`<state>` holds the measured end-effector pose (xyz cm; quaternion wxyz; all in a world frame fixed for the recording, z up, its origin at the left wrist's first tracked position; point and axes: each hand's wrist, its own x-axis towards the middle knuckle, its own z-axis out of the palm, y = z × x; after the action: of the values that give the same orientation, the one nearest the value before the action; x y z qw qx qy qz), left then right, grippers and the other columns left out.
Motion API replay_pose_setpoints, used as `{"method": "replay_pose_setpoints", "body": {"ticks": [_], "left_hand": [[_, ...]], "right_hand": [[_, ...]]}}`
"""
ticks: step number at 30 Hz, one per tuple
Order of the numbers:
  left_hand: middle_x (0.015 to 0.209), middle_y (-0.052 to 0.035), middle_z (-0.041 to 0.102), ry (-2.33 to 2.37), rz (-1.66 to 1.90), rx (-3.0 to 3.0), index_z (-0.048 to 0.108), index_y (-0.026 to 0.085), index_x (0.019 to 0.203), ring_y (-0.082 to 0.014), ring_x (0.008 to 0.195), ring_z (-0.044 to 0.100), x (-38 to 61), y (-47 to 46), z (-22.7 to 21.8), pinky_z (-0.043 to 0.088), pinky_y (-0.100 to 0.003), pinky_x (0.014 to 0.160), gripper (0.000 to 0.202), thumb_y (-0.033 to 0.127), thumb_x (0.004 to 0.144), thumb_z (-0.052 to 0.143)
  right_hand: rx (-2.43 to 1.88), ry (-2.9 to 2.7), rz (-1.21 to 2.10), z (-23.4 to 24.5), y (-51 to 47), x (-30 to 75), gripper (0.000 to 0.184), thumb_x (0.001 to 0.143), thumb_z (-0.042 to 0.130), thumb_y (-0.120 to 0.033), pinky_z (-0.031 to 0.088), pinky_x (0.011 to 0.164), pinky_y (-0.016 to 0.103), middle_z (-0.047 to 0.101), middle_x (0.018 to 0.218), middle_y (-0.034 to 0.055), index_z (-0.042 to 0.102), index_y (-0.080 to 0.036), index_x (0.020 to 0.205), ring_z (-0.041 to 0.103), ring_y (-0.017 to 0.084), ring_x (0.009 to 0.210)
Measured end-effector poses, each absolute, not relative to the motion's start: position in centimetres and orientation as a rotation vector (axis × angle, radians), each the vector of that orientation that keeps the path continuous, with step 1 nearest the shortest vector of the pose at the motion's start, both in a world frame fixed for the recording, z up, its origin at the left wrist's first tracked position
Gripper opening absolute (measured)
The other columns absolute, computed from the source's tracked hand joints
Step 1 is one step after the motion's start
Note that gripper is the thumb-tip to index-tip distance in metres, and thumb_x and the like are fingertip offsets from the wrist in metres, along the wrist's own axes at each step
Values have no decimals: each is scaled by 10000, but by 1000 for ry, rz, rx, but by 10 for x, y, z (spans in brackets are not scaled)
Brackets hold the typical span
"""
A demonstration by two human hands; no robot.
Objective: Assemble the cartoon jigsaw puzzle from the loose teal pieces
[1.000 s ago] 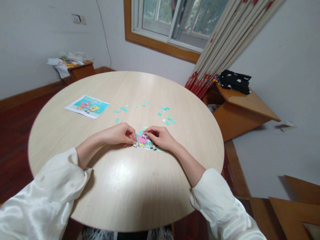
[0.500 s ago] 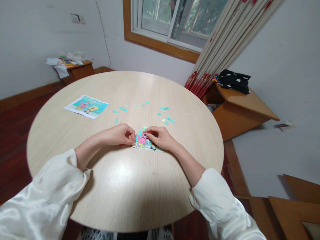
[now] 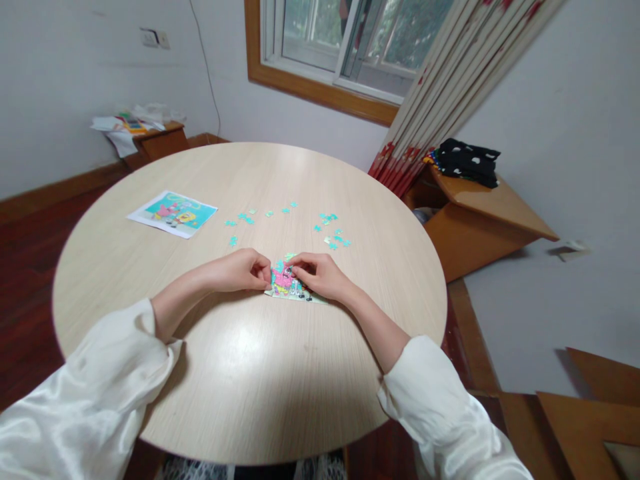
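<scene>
A partly joined jigsaw puzzle (image 3: 283, 283), with a pink cartoon figure on it, lies flat on the round table between my two hands. At its left edge my left hand (image 3: 250, 270) is closed, thumb and fingertips pinching the border. From the right, my right hand (image 3: 323, 275) reaches over the puzzle and covers part of it. Its thumb and index finger come together on a piece near the pink figure's top, and the piece is mostly hidden under the fingertips. Loose turquoise puzzle pieces (image 3: 245, 217) lie beyond my hands.
More loose pieces (image 3: 333, 246) are scattered at the back right. A printed reference picture (image 3: 175, 213) lies at the left of the wooden table (image 3: 240, 393). Beyond the table stand a cabinet with black cloth (image 3: 467, 162) on top and a small stand (image 3: 163, 139) with papers.
Almost nothing differs. Both hands keep their places at the puzzle, and the view has shifted very slightly.
</scene>
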<state>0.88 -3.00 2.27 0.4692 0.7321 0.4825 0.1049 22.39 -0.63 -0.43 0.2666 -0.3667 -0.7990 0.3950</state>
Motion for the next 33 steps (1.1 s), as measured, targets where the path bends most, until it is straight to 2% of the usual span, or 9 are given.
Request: {"method": "replay_pose_setpoints", "body": {"ticks": [19,29,33], "left_hand": [[550,43,414,1237,235,1893,461,190,585,-105,538,346,14,-34,25,250,-242,517,111,271,624,524],[540,43,419,1234,245,1907,463,182,580,-96,539,336,18,-37,30,259,-231,516,95,244,636,510],[543,41,442,1267,321,1886,473,178,589,-96,539,364,16,-33,25,276,-231,520,157,284,673,554]], "right_hand": [[-984,-2159,1057,-4,-7,223,186,826,547,-200,439,639,239,693,781,39,706,-141,904,559,105,660],[-976,-2152,1077,-4,-6,223,186,826,545,-195,440,648,242,691,788,40,701,-137,908,560,103,663],[-969,-2159,1063,-4,-6,224,184,828,545,-200,442,647,245,691,789,42,701,-141,905,562,105,664]]}}
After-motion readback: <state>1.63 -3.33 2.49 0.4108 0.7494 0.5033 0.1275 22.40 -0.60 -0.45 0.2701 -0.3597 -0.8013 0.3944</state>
